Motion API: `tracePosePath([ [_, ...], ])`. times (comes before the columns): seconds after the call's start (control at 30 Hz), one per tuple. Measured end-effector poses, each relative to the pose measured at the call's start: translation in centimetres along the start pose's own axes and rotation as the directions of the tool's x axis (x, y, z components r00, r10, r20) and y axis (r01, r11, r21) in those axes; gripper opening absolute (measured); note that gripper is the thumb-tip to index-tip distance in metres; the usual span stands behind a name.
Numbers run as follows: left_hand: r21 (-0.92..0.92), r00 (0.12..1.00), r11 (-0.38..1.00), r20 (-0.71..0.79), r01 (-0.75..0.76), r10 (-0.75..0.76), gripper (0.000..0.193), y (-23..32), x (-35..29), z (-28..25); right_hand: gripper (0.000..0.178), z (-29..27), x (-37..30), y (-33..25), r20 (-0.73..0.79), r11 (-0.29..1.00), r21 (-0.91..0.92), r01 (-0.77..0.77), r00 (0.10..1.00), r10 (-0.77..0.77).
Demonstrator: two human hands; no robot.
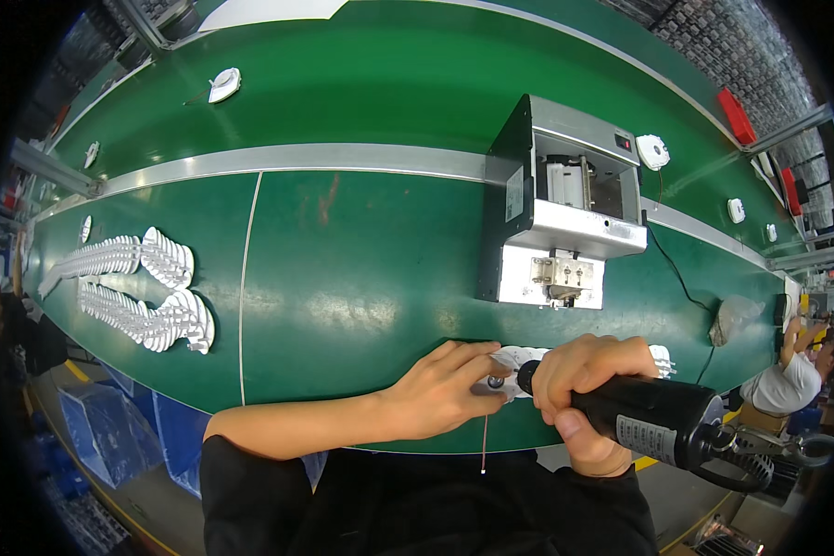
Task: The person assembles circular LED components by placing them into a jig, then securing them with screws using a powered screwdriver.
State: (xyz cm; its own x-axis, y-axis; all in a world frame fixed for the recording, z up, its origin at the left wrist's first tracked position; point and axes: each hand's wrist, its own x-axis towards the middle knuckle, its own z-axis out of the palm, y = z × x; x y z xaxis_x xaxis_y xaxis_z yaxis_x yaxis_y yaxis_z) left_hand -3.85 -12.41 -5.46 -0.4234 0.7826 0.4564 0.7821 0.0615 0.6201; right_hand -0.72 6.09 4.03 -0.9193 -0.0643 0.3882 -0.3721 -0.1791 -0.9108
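Observation:
My right hand is wrapped round a black electric screwdriver, which lies nearly level with its tip pointing left. The tip meets a white plastic part at the table's near edge. My left hand is closed on that part, thumb and fingers on either side of a small dark round spot. Much of the part is hidden under both hands. A thin reddish wire with a small white plug hangs from it over the edge. Just right of my right hand more white plastic shows.
A metal screw feeder stands beyond my hands. Two curved rows of stacked white parts lie at left. On the green conveyor belt behind sit white units. A crumpled plastic bag lies at right, near a co-worker.

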Motion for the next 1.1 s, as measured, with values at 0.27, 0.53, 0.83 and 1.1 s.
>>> tracePosePath([
  [0.27, -0.017, 0.999, 0.999, 0.022, -0.038, 0.038, 0.020, -0.2, 0.2, 0.2, 0.047, -1.4, 1.9, -1.6, -0.214, 0.966, 0.139, 0.219, 0.959, -0.187],
  [0.53, -0.002, 0.999, 1.000, 0.035, -0.016, 0.016, 0.014, -0.2, 0.0, 0.2, 0.044, -1.9, 6.5, -1.7, -0.320, 0.970, -0.006, 0.243, 0.919, -0.232],
  [0.83, 0.001, 1.000, 1.000, 0.019, -0.023, 0.023, 0.018, -0.3, -0.2, 0.1, 0.043, -1.2, 5.1, -1.2, -0.311, 0.986, 0.032, 0.167, 0.939, -0.148],
  [1.1, 0.014, 0.999, 0.999, -0.018, -0.034, 0.034, 0.015, -0.2, 0.1, 0.2, 0.038, -0.3, -0.4, -1.9, -0.057, 0.984, 0.146, 0.104, 0.994, -0.097],
])
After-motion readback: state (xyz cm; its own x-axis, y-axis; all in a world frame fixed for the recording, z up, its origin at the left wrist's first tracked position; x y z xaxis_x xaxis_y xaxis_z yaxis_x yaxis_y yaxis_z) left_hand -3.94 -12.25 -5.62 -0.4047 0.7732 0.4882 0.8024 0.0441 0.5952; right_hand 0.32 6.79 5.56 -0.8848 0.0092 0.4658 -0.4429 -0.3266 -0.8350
